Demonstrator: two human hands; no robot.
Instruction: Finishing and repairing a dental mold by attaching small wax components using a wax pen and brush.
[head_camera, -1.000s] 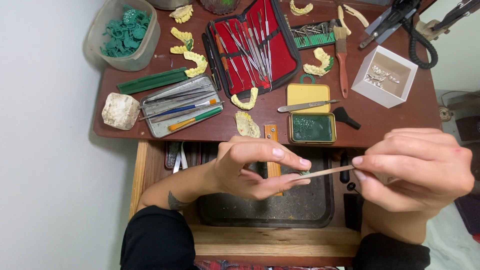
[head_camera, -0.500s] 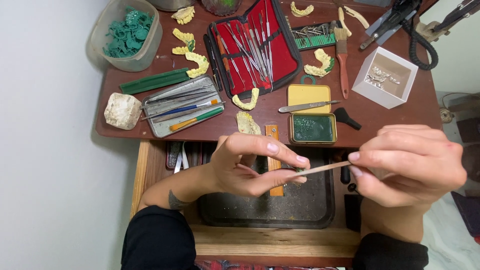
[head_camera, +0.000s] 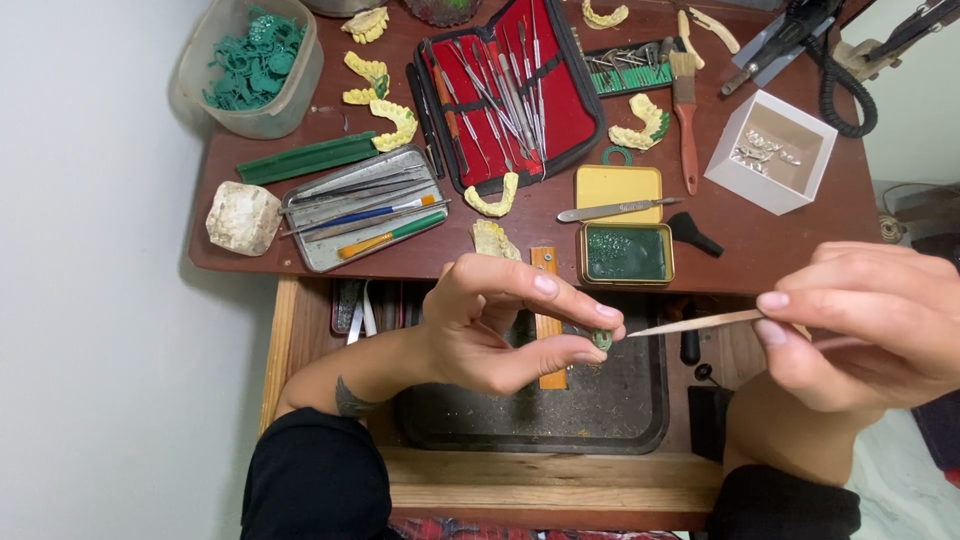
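The small green piece (head_camera: 602, 340) is mostly hidden by the left hand (head_camera: 500, 325); the right hand (head_camera: 860, 320) is cut off by the frame's edge.

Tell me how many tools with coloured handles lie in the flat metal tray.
2. A blue one lies across the middle of the metal tray; an orange-and-green one lies just below it. Plain metal tools overlap there and may hide more.

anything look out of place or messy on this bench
Nothing looks spilled or broken. The yellow casts lie scattered among the tools, and a scalpel rests across the tin's yellow lid. The left hand pinches a small green piece; the right hand holds a thin tool to it.
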